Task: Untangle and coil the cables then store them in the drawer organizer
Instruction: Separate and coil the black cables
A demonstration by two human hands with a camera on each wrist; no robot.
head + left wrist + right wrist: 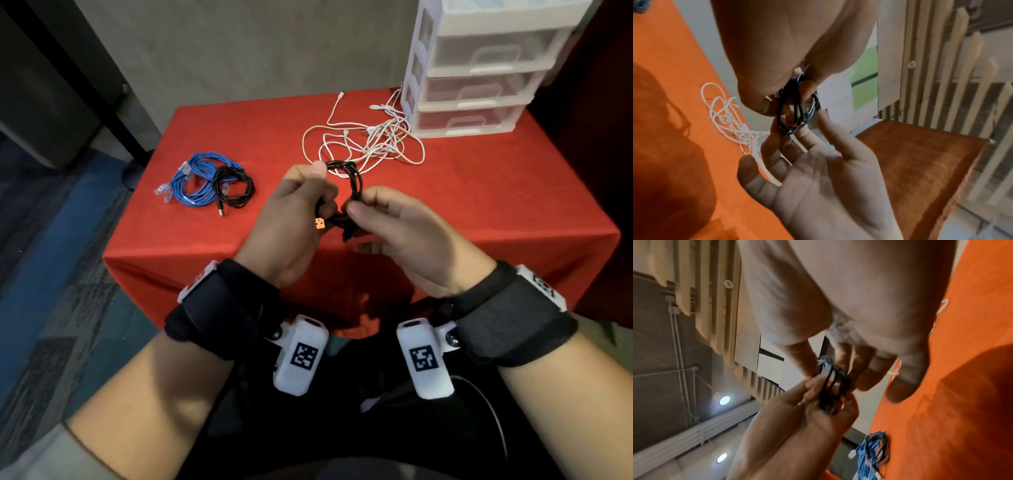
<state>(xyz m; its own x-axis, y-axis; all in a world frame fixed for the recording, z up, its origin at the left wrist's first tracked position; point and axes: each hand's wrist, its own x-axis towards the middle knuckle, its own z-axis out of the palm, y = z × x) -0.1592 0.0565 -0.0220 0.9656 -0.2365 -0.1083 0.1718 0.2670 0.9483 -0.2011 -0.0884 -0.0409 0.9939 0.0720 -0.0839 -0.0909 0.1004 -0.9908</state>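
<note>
Nearest me, my left hand and right hand both pinch a small coil of thin black cable with an orange plug, holding it above the red-clothed tabletop; I judge this coil nearly wound. To the left of my hands lie a coiled blue network cable and a coiled black USB cable, touching, apparently done but not stored. Just beyond my hands the tangled white charging cables are untouched. Farther right, the white translucent plastic drawer organizer shows its drawers shut, so storing all remains.
</note>
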